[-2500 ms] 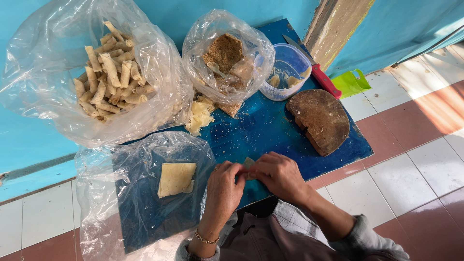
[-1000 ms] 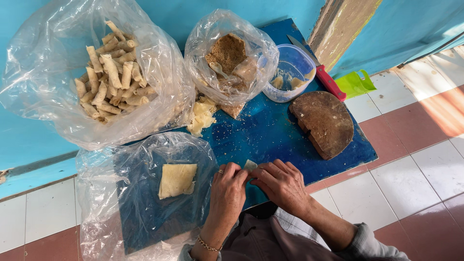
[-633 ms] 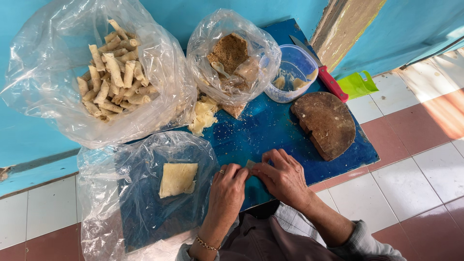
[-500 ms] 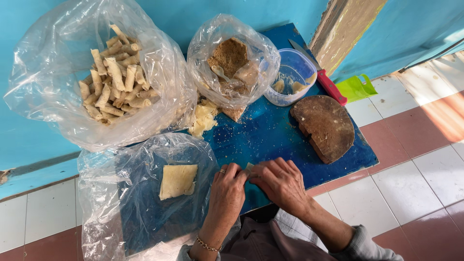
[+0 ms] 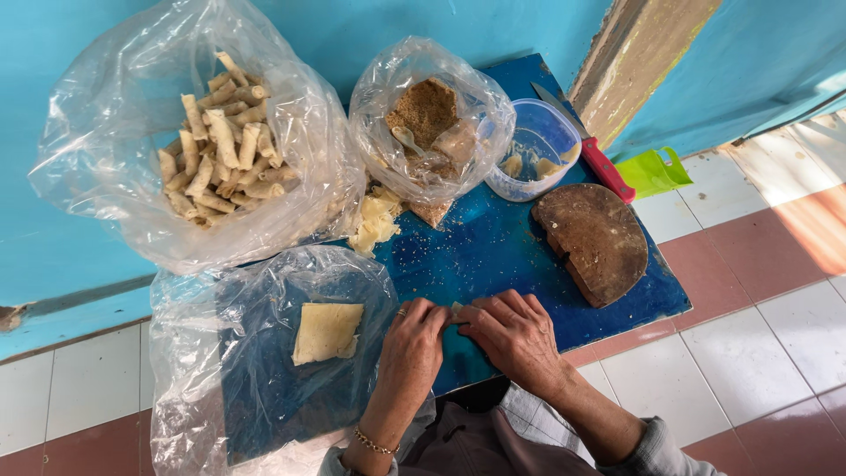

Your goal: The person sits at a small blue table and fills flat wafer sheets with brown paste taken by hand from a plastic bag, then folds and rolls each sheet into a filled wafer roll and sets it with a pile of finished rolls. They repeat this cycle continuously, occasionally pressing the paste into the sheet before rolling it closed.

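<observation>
Head view: left hand [image 5: 412, 344] and right hand [image 5: 511, 330] pinch 1 small roll [image 5: 456, 308], probably half-wrapped; finished rolls [image 5: 220, 141] at 10 o'clock, wrapper stack [image 5: 324, 332] left.

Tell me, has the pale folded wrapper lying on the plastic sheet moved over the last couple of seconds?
No. The pale wrapper lies in the same spot on the plastic sheet, left of the hands, as before.

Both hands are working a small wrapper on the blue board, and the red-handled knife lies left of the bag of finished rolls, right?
Not quite. In the head view the red-handled knife lies at the board's far right, beside the clear tub, well away from the bag of rolls.
</observation>
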